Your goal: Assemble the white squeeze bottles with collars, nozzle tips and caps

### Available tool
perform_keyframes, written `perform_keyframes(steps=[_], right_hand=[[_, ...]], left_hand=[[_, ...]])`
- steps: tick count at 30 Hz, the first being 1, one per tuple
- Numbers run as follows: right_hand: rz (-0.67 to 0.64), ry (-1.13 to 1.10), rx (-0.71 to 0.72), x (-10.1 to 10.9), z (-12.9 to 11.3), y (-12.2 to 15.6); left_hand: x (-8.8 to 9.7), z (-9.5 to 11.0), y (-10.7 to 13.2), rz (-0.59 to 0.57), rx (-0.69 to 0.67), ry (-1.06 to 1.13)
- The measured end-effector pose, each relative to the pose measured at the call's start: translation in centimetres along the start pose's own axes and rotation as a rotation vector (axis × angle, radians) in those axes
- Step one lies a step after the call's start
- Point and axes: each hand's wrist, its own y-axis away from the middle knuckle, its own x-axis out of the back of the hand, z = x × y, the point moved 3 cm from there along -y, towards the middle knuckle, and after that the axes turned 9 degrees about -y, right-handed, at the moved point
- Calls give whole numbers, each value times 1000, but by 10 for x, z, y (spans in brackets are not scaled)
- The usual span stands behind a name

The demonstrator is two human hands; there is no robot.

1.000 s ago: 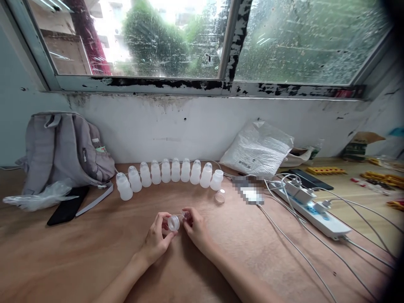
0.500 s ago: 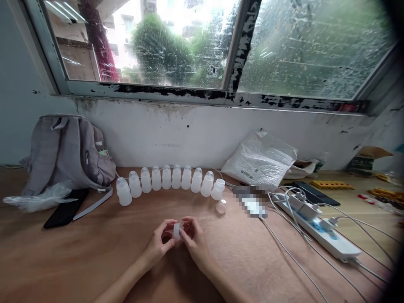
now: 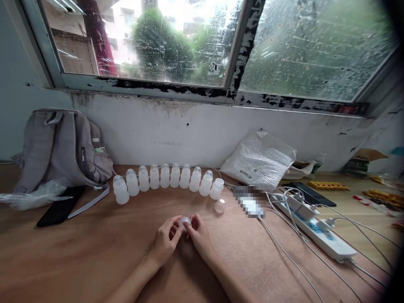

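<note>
My left hand and my right hand meet over the wooden table, fingers pinched together round a small translucent plastic bottle part. Both hands are closed on it. A curved row of several small white plastic bottles stands beyond my hands near the wall. The rightmost bottle has no cap, and a loose clear cap lies on the table just in front of it, to the right of my hands.
A grey backpack leans at the back left, with a black phone and a crumpled clear bag before it. A white plastic bag, a white power strip with cables and another dark phone lie right.
The part was held sideways in my left fingers with the right hand beside it; both hands have since closed in on it and turned it. The camera view shifted slightly.
</note>
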Motion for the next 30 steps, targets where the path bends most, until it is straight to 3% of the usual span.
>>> perform_keyframes(steps=[2,7,11,15,24,30], right_hand=[[3,74,59,-2,-2,4],[-72,157,119,-10,-9,12],[-131,228,175,-11,-18,16],[-139,309,246,-12,-24,19],[-110,320,182,-17,-18,18],[-142,198,123,-20,-17,18]], left_hand=[[1,2,2,-46,27,14],[8,5,7,-12,44,-27],[9,2,7,-71,104,101],[12,0,6,-30,108,93],[14,2,7,-16,24,-17],[17,4,12,-15,-85,-146]])
